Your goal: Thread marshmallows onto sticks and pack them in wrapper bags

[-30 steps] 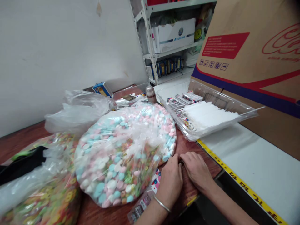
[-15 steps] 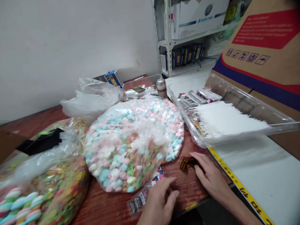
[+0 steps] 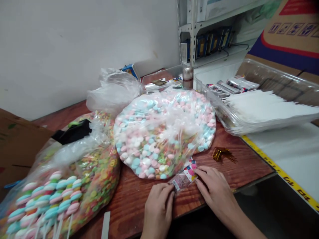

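- In the head view, the small printed packet (image 3: 184,176) lies between the left hand (image 3: 157,208) and the right hand (image 3: 216,188), on the wooden surface (image 3: 136,196).
- Both hands are at its edges, apart from each other; I cannot tell if the fingers pinch it.
- The candy bag (image 3: 152,142) is just beyond the packet, so a low, gentle grip seems better.
- Thin plastic may wrinkle; light, even fingertip pressure probably suits it.

Near the front edge of your reddish-brown table (image 3: 132,196), you see a small packet (image 3: 189,172) with pink, blue and yellow spots on white; your marshmallow bag (image 3: 144,139) shows pink, pale blue and white.
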A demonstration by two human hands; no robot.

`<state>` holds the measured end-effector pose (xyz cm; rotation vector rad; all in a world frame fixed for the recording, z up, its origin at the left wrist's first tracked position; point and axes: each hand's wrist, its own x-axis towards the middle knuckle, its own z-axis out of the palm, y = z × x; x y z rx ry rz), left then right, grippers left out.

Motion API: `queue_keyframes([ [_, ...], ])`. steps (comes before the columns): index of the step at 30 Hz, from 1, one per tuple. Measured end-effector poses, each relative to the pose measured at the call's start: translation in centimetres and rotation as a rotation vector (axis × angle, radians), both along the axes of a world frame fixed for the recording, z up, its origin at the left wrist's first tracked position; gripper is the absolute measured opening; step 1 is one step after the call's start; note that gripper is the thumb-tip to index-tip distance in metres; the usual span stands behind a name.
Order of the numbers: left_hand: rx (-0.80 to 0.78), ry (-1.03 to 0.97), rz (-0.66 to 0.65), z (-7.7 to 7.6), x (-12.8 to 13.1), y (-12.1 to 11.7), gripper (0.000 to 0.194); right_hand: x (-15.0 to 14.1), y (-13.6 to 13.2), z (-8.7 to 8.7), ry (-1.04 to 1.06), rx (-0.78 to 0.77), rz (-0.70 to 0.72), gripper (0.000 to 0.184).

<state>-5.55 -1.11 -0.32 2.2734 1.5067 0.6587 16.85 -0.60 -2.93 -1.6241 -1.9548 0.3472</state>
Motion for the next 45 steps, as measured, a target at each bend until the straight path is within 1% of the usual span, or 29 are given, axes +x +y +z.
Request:
queue_keyframes([
  [2, 0.040, 0.021, -0.028, -0.6, 0.6, 0.1, 0.025, -0.8, 0.7, 0.1, -0.071, 0.005, -0.046, 0.026],
  [4, 0.049, 0.042, -0.028, -1.0, 1.1, 0.4, 0.024, -1.4, 1.5, 0.3, -0.128, 0.012, -0.072, 0.021],
  [7, 0.010, 0.011, 0.002, -1.1, 1.2, 0.6, 0.022, -1.9, 2.4, 0.3, -0.147, 0.023, -0.051, 0.011],
  [9, -0.038, -0.090, 0.039, -0.9, 1.1, 0.3, 0.020, -2.0, 2.5, 0.1, -0.145, 0.033, -0.035, 0.013],
  [10, -0.083, -0.172, 0.063, -0.8, 1.1, 0.0, 0.019, -2.0, 2.4, 0.1, -0.141, 0.040, -0.032, 0.014],
  [11, -0.164, -0.277, 0.090, -0.7, 1.2, -0.4, 0.017, -2.0, 2.2, 0.0, -0.135, 0.048, -0.030, 0.016],
  [12, -0.304, -0.407, 0.109, -0.7, 1.5, -0.8, 0.018, -1.9, 2.0, 0.2, -0.129, 0.058, -0.025, 0.018],
  [13, -0.512, -0.566, 0.109, -0.7, 2.0, -1.3, 0.021, -1.9, 1.8, 0.5, -0.115, 0.068, -0.019, 0.019],
  [14, -0.773, -0.744, 0.079, -0.7, 2.6, -1.7, 0.027, -1.7, 1.6, 1.0, -0.089, 0.076, -0.010, 0.019],
  [15, -1.041, -0.940, 0.028, -0.7, 3.4, -2.1, 0.037, -1.6, 1.4, 1.7, -0.054, 0.079, 0.003, 0.019],
  [16, -1.273, -1.146, -0.032, -0.6, 4.3, -2.3, 0.051, -1.4, 1.2, 2.5, -0.011, 0.079, 0.020, 0.018],
  [17, -1.431, -1.349, -0.093, -0.5, 5.2, -2.3, 0.065, -1.2, 1.0, 3.5, 0.031, 0.076, 0.038, 0.017],
  [18, -1.490, -1.542, -0.129, -0.3, 6.1, -2.2, 0.073, -1.0, 0.9, 4.4, 0.066, 0.079, 0.056, 0.016],
  [19, -1.475, -1.702, -0.140, 0.0, 6.9, -1.9, 0.074, -0.7, 0.8, 5.3, 0.082, 0.097, 0.074, 0.015],
  [21, -1.328, -1.909, -0.080, 0.9, 8.1, -0.9, 0.057, -0.1, 0.5, 6.7, 0.063, 0.177, 0.104, 0.016],
  [23, -1.158, -1.957, 0.049, 2.0, 8.6, 0.2, 0.039, 0.4, 0.3, 7.1, 0.079, 0.220, 0.084, 0.018],
  [24, -1.086, -1.941, 0.120, 2.4, 8.7, 0.7, 0.033, 0.6, 0.2, 7.0, 0.149, 0.189, 0.051, 0.019],
  [26, -0.994, -1.864, 0.226, 3.1, 8.7, 1.3, 0.027, 0.8, 0.1, 6.5, 0.435, 0.010, -0.004, 0.029],
  [28, -0.952, -1.773, 0.276, 3.3, 8.5, 1.4, 0.027, 0.6, 0.1, 6.1, 0.755, -0.230, 0.027, 0.040],
  [29, -0.930, -1.736, 0.300, 3.4, 8.4, 1.4, 0.027, 0.4, 0.2, 6.0, 0.855, -0.327, 0.066, 0.039],
  [30, -0.890, -1.704, 0.331, 3.4, 8.2, 1.3, 0.027, 0.1, 0.2, 6.0, 0.903, -0.395, 0.100, 0.033],
  [31, -0.828, -1.672, 0.372, 3.4, 8.1, 1.2, 0.026, -0.2, 0.2, 6.2, 0.912, -0.430, 0.113, 0.025],
  [32, -0.757, -1.640, 0.417, 3.4, 7.9, 1.1, 0.024, -0.6, 0.2, 6.4, 0.901, -0.438, 0.106, 0.021],
  [34, -0.620, -1.572, 0.513, 3.6, 7.6, 1.0, 0.023, -1.2, 0.2, 6.7, 0.870, -0.422, 0.084, 0.024],
  [35, -0.579, -1.544, 0.549, 3.7, 7.4, 1.0, 0.025, -1.4, 0.1, 6.8, 0.851, -0.412, 0.080, 0.026],
  [37, -0.555, -1.523, 0.587, 3.9, 7.2, 1.1, 0.028, -1.8, 0.1, 6.6, 0.793, -0.397, 0.076, 0.028],
  [40, -0.575, -1.568, 0.591, 3.8, 7.0, 1.3, 0.030, -2.4, 0.2, 5.9, 0.726, -0.370, 0.039, 0.037],
  [43, -0.646, -1.681, 0.622, 3.1, 6.7, 1.4, 0.036, -2.6, 0.1, 5.5, 0.755, -0.373, -0.007, 0.049],
  [45, -0.680, -1.786, 0.681, 2.6, 6.5, 1.5, 0.040, -2.5, -0.2, 5.8, 0.773, -0.320, -0.054, 0.050],
])
